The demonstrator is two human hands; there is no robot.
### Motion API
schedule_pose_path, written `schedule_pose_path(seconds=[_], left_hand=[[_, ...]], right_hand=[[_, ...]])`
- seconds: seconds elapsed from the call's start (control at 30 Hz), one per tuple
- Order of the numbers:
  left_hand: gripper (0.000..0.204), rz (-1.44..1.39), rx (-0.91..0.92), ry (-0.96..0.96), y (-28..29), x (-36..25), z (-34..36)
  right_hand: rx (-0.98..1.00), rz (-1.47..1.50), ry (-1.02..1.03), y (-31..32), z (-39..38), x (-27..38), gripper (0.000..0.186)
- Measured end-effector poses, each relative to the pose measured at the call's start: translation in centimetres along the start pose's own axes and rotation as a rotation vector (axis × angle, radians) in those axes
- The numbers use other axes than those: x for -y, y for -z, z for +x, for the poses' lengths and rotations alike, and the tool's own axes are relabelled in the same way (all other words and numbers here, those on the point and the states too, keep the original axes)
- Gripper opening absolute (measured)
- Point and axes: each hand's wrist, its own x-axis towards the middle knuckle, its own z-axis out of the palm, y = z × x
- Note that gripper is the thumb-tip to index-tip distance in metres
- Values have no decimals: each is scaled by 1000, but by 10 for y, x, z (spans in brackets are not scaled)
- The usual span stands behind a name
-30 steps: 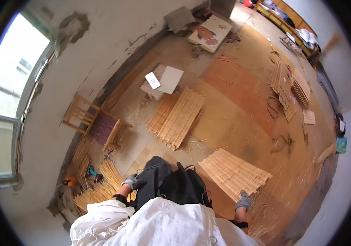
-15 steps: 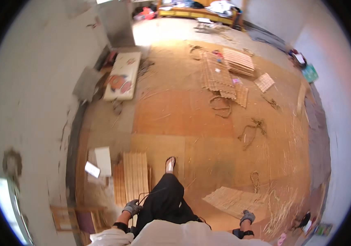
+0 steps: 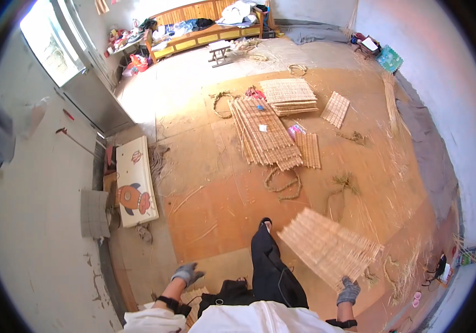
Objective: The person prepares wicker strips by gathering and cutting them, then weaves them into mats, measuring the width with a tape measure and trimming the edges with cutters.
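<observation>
Evidently, the gloved right hand (image 3: 349,291) had its fingers closed on the near edge of the woven mat (image 3: 329,247), which slanted out at the person's right, while the left hand (image 3: 187,275), fingers loosely spread, held nothing visible. Over the last second the person had turned and stepped forward, so the mat had come nearer the long stack of mats (image 3: 271,145) and the shorter stack (image 3: 289,93) beyond. The pale slip (image 3: 263,128) on the long stack was too small to read; the cream pad (image 3: 136,183) showed a rocket picture, without legible lettering.
</observation>
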Motion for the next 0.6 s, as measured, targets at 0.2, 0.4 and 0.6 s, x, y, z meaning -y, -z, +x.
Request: schedule_pose_path(seconds=[0.2,0.4,0.6], left_hand=[[70,-953,409,-189,89,-164,95],[51,-1978,618,-228,163,-203,161],[56,-2167,250,-481,291,-197,189]], right_hand=[[292,266,-250,-217,62,67,34],[734,404,-502,-421,65,121,27],[1231,-191,0,-555,75,63,34]])
